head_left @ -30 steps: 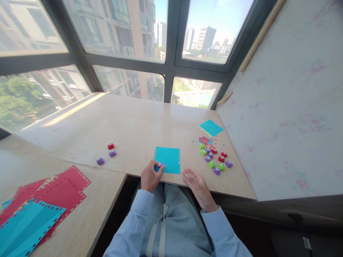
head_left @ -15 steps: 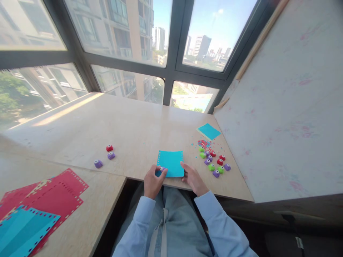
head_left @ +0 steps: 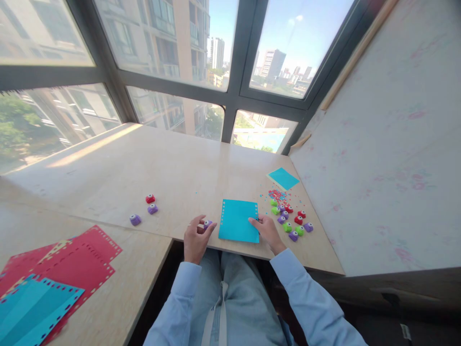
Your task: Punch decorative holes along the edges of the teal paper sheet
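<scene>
Sunlight came through dark-framed windows (head_left: 232, 98) onto a pale, glossy table (head_left: 173, 163), with a flower-patterned wall (head_left: 382, 144) rising at its right. Near the table's front edge lay a blue sheet (head_left: 236, 226), bright and roughly square, with a column of punched holes down part of its left border and another along the upper part of its right. Just beside its left edge, clear of the paper, the left hand (head_left: 196, 242) pinched a purple punch (head_left: 208, 224) between thumb and fingers; the punch was small and rounded, with a white, dark-centred spot (very like a toy eye). The right hand (head_left: 269, 233) gripped the sheet at its right edge, thumb on top, the other fingers partly hidden. Farther right sat a cluster of red, green and purple punches (head_left: 287, 227), near scattered red and blue scraps (head_left: 276, 194) and some square paper (head_left: 284, 178) topped in blue. One red punch (head_left: 150, 198) and two more purple ones (head_left: 152, 209) stood well apart to the left, and red sheets (head_left: 81, 262) lay partly under holed blue paper (head_left: 46, 307). At the lower right showed a whitish label (head_left: 405, 331), too small to read.
</scene>
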Tool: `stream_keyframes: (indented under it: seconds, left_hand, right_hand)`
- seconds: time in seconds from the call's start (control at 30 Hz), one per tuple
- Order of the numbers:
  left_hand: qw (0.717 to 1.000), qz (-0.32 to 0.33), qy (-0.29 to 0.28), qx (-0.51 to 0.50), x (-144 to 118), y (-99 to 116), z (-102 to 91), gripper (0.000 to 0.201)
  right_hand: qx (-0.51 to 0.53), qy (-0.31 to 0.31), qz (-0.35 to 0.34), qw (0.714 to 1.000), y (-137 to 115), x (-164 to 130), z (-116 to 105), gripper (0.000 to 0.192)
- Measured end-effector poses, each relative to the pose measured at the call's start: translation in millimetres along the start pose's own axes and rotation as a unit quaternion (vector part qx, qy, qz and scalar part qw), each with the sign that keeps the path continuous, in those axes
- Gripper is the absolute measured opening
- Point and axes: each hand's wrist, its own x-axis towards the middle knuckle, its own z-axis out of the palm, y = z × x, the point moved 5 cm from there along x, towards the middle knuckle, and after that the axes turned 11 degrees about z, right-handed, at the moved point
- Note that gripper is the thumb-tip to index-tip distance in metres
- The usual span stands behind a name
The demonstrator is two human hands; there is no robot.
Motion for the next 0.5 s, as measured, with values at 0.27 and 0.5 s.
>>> stream_keyframes:
  seconds: [0.27,0.5]
  left_hand:
    - [0.978,0.08,-0.156,0.114,9.3,12.0,38.3,0.025]
    - [0.968,0.081,-0.193,0.14,13.5,6.2,51.1,0.025]
  right_hand:
    - [0.038,0.019,0.002,0.999,16.5,1.3,-26.7,0.046]
    - [0.034,-0.003,0.012,0.999,22.1,10.7,-28.4,0.045]
